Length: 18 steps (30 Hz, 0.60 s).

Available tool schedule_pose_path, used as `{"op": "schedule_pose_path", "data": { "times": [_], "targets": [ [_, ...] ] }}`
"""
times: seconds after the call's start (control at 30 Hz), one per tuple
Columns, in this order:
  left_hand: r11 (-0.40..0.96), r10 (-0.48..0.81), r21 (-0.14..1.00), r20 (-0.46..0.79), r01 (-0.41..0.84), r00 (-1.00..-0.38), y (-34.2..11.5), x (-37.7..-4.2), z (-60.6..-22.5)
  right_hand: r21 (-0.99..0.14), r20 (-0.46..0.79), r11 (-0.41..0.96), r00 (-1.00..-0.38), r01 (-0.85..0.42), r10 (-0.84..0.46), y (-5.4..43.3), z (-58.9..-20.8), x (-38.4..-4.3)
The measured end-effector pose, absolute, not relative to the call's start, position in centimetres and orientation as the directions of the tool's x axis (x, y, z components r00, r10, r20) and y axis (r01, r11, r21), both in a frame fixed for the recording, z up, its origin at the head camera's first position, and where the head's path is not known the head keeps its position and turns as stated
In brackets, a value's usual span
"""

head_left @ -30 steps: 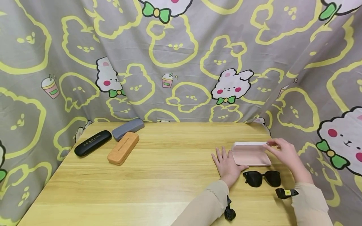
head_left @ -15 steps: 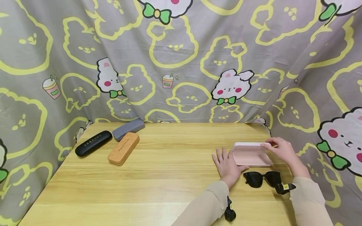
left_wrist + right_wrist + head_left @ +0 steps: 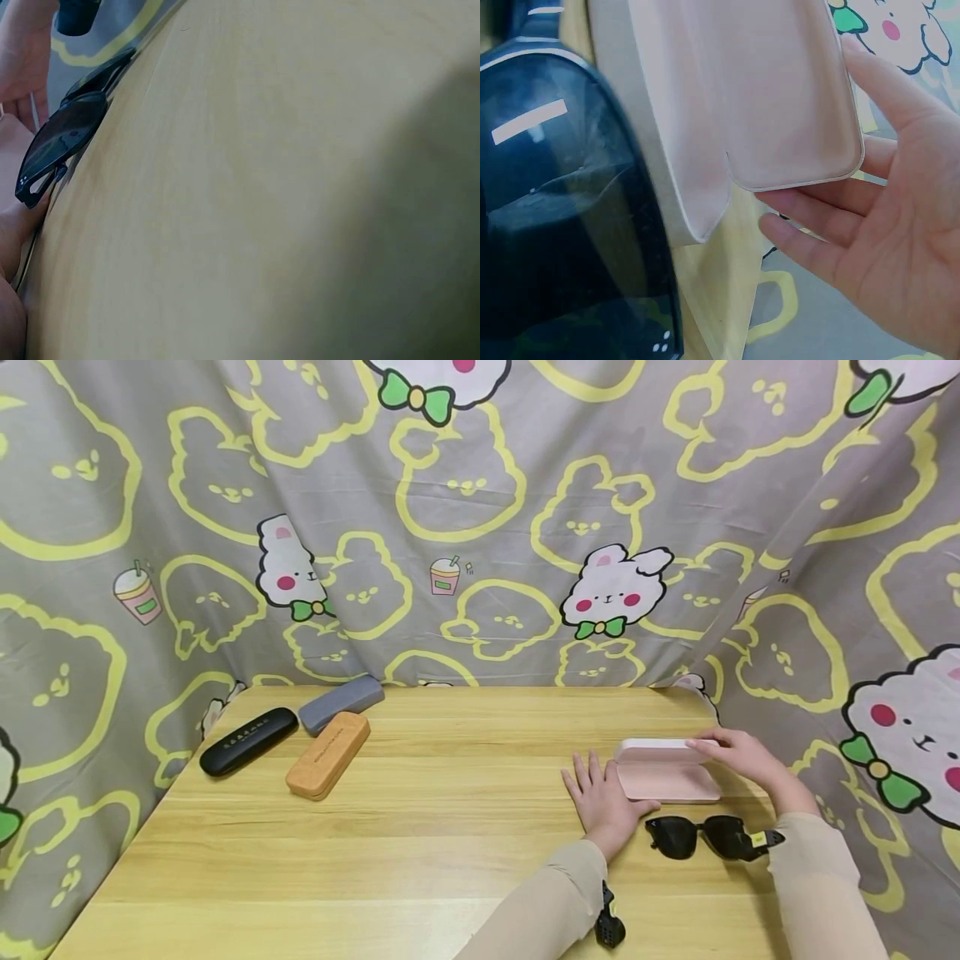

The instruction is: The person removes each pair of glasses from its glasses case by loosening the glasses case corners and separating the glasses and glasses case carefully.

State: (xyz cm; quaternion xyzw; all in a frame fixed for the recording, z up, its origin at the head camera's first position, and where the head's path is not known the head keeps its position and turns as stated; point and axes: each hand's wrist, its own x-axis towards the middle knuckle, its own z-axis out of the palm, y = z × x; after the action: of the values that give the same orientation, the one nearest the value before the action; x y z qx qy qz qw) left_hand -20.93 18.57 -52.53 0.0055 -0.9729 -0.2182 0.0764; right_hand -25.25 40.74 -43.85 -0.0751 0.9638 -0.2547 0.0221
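A white glasses case (image 3: pixel 667 783) with a pale pink lining lies with its lid raised on the right side of the table. My right hand (image 3: pixel 750 758) holds that lid at its right corner; in the right wrist view the thumb (image 3: pixel 885 86) lies at the rim and the other fingers reach behind. My left hand (image 3: pixel 606 806) rests on the table with fingers spread, against the case's left end. Black sunglasses (image 3: pixel 678 837) lie just in front of the case, lenses toward me. The right wrist camera partly covers them in the head view.
At the far left lie a black glasses case (image 3: pixel 249 742), a grey-blue case (image 3: pixel 341 702) and an orange-brown case (image 3: pixel 328 755). A patterned curtain (image 3: pixel 480 552) hangs behind the wooden table (image 3: pixel 337 877) and along its sides.
My right hand has shifted slightly left along the lid's top edge, and its wrist camera now overlaps the sunglasses. The left hand, case and sunglasses have stayed put.
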Motion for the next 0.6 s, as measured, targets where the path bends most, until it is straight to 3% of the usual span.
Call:
{"op": "schedule_pose_path", "data": {
  "times": [0.23,0.6],
  "targets": [
    [0.902,-0.048,0.431,0.162,0.027,-0.986,18.5,-20.8,-52.4,-0.635,-0.161,0.768,-0.958,-0.083,-0.237,41.7,-44.4,-26.0],
    [0.886,-0.046,0.462,0.171,0.039,-0.984,18.4,-21.0,-52.5,-0.749,-0.261,0.663,-0.914,-0.011,-0.309,42.2,-44.7,-26.2]
  ]
}}
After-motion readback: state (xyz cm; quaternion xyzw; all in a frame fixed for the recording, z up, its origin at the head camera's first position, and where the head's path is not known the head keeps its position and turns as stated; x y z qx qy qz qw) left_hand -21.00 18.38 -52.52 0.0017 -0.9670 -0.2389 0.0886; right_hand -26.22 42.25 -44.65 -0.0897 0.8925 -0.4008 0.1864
